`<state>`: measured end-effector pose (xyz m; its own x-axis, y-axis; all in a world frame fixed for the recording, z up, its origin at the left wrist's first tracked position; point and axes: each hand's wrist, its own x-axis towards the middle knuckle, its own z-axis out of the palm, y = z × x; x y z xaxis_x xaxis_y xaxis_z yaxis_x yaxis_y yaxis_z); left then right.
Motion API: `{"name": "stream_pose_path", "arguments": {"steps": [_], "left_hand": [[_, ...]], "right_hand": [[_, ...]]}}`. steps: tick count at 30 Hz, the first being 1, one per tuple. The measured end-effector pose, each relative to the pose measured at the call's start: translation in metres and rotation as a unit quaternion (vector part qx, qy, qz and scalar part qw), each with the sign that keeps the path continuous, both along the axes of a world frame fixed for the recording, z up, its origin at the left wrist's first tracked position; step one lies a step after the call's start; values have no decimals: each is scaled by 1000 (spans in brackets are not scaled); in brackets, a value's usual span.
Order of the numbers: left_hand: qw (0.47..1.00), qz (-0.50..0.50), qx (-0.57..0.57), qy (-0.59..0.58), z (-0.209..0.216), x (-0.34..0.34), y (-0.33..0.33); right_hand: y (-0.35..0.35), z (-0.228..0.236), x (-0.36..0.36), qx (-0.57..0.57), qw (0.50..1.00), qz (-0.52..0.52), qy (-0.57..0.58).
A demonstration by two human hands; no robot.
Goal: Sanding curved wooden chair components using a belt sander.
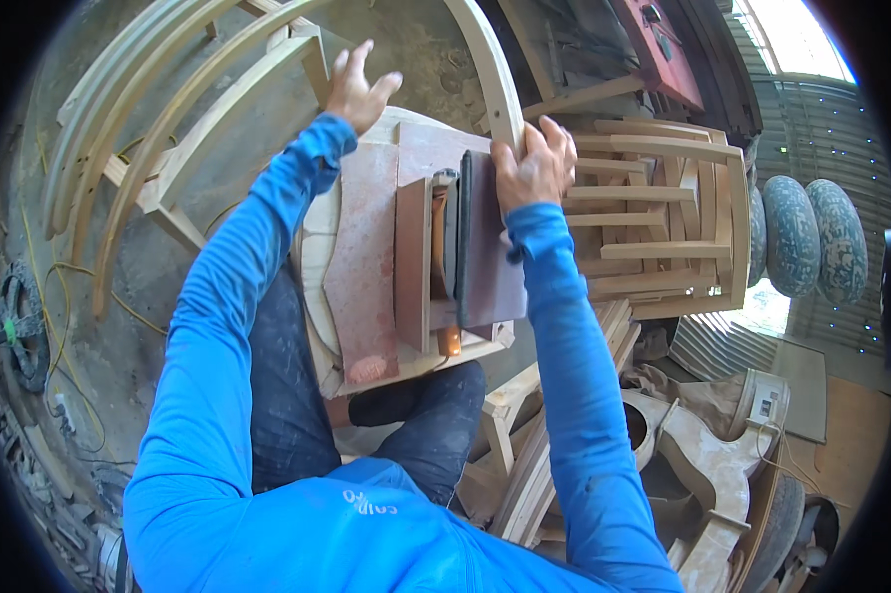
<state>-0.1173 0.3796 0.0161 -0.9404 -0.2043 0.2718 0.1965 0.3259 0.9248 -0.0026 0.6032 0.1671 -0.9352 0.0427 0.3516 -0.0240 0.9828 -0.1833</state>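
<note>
A curved pale wooden piece (493, 74) comes down from the top edge, and my right hand (536, 163) is closed round its lower end. That hand is right beside the upright brown sanding belt of a belt sander (490, 237); whether the wood touches the belt I cannot tell. My left hand (361, 91) is raised past the far left of the bench, fingers spread, holding nothing. The sander lies on its side on a wooden bench (366, 257), against an upright board (413, 262). An orange part (449, 341) shows at its near end.
Several curved wooden slats (159, 109) on a frame stand at the far left. To the right are stacked wooden frames (663, 208) and a pale dusty machine housing (702, 445). A yellow cord (60, 326) lies on the left floor. My legs (297, 395) are close to the bench.
</note>
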Motion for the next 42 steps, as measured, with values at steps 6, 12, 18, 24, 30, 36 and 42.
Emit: {"name": "stream_pose_path", "arguments": {"steps": [6,12,18,24,30,36,42], "left_hand": [[999,-34,-21,-3,53,121,-19],[987,-63,-121,87,162,169,40],[938,-114,-323,44,208,191,109],[851,-210,-481,30,198,208,133],[799,-265,-533,89,144,330,136],[825,-254,-494,105,168,292,148],[863,-162,-464,122,178,172,149]], "right_hand": [[3,-2,41,-26,999,-33,15],[15,-15,147,-15,997,-47,56],[3,-35,248,-33,993,-74,89],[-12,-99,354,-96,986,-94,99],[-15,-143,474,-129,985,-114,-2],[1,-140,426,-164,981,-84,62],[-1,-72,322,-163,979,-78,99]]}}
